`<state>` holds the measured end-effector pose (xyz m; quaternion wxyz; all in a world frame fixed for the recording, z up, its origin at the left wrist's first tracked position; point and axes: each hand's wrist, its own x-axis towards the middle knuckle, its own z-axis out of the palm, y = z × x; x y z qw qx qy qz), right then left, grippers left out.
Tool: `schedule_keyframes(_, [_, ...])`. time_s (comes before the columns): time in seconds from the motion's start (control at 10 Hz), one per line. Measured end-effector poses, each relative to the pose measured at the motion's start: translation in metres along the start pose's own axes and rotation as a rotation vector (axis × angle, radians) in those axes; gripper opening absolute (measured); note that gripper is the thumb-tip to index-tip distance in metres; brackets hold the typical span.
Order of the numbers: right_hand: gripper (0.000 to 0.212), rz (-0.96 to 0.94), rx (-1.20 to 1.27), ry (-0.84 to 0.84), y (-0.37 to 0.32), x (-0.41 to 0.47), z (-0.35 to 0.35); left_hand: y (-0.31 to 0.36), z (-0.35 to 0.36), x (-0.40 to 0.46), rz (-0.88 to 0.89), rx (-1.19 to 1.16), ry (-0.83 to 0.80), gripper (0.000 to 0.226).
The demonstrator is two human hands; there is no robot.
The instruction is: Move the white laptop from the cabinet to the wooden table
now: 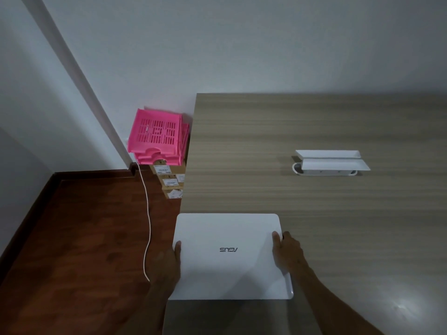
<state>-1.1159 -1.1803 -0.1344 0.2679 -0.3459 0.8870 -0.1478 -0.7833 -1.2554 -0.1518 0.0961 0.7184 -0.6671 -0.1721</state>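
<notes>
The white laptop point(229, 257) is closed, with its logo facing me upside down, at the near left corner of the wooden table point(314, 201). Its left side overhangs the table's left edge. My left hand point(167, 259) grips the laptop's left edge, thumb on the lid. My right hand point(286, 252) grips the right edge, thumb on top and fingers at the side. Whether the laptop rests on the table or hovers just above it, I cannot tell. The cabinet is out of view.
A white two-tier tray stand point(331, 163) sits on the table at the far right. Left of the table, pink plastic baskets point(157, 136) are stacked on cardboard boxes point(170, 182) against the wall. A white cable point(147, 213) trails over the dark wooden floor.
</notes>
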Motion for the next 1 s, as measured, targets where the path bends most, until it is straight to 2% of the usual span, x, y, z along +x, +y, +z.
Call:
schedule_keyframes(0.1, [0.058, -0.001, 0.014, 0.002, 0.000, 0.000, 0.000, 0.015, -0.016, -0.007, 0.049, 0.042, -0.176, 0.083])
schedule_keyframes(0.2, [0.056, -0.001, 0.019, -0.006, 0.002, -0.003, 0.000, 0.026, -0.024, -0.008, 0.067, 0.024, -0.150, 0.087])
schedule_keyframes(0.3, [0.056, 0.000, 0.028, -0.017, 0.005, -0.002, 0.000, 0.027, -0.023, -0.009, 0.078, 0.070, -0.149, 0.080])
schedule_keyframes(0.4, [0.056, 0.005, 0.031, -0.017, 0.004, -0.002, 0.000, 0.027, -0.023, -0.008, 0.120, 0.005, -0.052, 0.080])
schedule_keyframes(0.5, [0.052, 0.005, 0.088, -0.018, 0.004, -0.004, 0.000, 0.013, -0.009, -0.003, 0.005, -0.069, 0.023, 0.071])
schedule_keyframes(0.6, [0.049, 0.012, 0.169, -0.068, 0.003, -0.002, -0.004, 0.021, -0.011, -0.009, 0.027, -0.022, -0.041, 0.068])
schedule_keyframes(0.7, [0.049, -0.001, 0.175, -0.103, 0.002, -0.003, -0.005, 0.025, -0.005, -0.011, 0.022, 0.052, 0.101, 0.050])
schedule_keyframes(0.8, [0.051, 0.014, 0.159, -0.142, 0.003, -0.008, -0.008, 0.009, 0.006, -0.001, -0.007, 0.059, -0.080, 0.045])
schedule_keyframes(0.9, [0.052, -0.011, 0.130, -0.154, 0.008, -0.010, -0.008, -0.004, 0.018, 0.000, -0.035, -0.066, -0.061, 0.077])
schedule_keyframes(1.0, [0.062, -0.076, 0.060, -0.146, 0.007, -0.028, -0.014, -0.006, 0.017, -0.008, -0.077, -0.126, -0.051, 0.062])
